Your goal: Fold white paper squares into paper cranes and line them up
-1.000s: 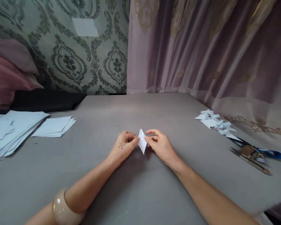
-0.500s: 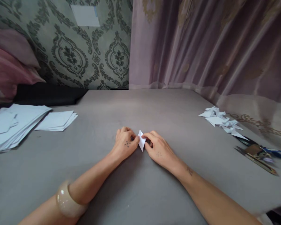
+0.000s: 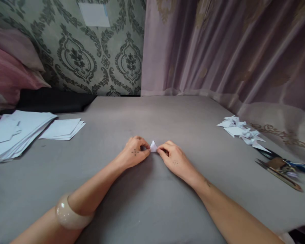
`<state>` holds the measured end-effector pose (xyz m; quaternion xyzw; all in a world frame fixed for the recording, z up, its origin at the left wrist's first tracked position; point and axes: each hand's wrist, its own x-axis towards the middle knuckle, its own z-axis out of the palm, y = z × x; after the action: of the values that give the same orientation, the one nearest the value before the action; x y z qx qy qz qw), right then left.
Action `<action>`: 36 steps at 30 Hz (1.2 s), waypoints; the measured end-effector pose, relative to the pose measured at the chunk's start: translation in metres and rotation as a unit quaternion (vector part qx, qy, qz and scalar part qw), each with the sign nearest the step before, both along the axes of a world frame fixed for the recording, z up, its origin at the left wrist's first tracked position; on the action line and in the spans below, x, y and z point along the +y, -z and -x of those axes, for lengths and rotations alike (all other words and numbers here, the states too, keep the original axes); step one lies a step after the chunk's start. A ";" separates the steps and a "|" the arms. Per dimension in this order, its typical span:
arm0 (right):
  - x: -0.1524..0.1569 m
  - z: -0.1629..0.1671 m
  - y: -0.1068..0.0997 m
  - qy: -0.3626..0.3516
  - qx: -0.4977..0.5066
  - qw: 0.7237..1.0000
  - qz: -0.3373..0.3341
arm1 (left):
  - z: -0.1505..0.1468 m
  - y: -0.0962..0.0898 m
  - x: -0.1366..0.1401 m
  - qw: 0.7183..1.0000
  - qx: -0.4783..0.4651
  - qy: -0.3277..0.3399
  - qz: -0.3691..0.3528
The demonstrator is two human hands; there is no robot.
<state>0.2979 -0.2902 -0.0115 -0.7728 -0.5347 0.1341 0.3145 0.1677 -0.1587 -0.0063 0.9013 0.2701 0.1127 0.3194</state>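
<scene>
A small piece of folded white paper (image 3: 153,146) stands out between my fingertips, pointed at the top and wider at its lower edge. My left hand (image 3: 136,151) pinches its left corner between thumb and fingers. From the other side, my right hand (image 3: 173,156) grips the right corner in the same way. The fingertips cover both corners. A pale, glossy bangle (image 3: 72,213) circles my left forearm.
White sheets (image 3: 27,132) lie stacked at the left, with a smaller stack (image 3: 62,128) beside them. Several folded paper figures (image 3: 240,130) cluster at the right, near scissors (image 3: 277,173) and other tools. Behind the grey table (image 3: 152,112) hangs a pink curtain (image 3: 183,47).
The paper's lower point no longer shows; it went from a diamond to a shorter triangle. My fingers have moved out to its two side corners, and my right hand shifted slightly right.
</scene>
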 end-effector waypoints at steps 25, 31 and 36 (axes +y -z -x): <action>0.008 0.003 -0.002 0.031 -0.059 0.996 0.064 | -0.003 0.009 0.000 0.999 -0.004 -0.036 -0.022; 0.004 0.007 0.000 0.005 -0.109 0.994 0.027 | -0.002 0.008 -0.012 0.985 0.002 0.013 -0.173; -0.006 0.016 -0.012 -0.046 -0.207 0.974 0.083 | -0.003 -0.009 -0.036 0.948 0.116 0.143 -0.260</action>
<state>0.2823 -0.2958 0.0001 -0.7818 -0.6103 0.0294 0.1246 0.1709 -0.1952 0.0022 0.9891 0.1346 0.0269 0.0529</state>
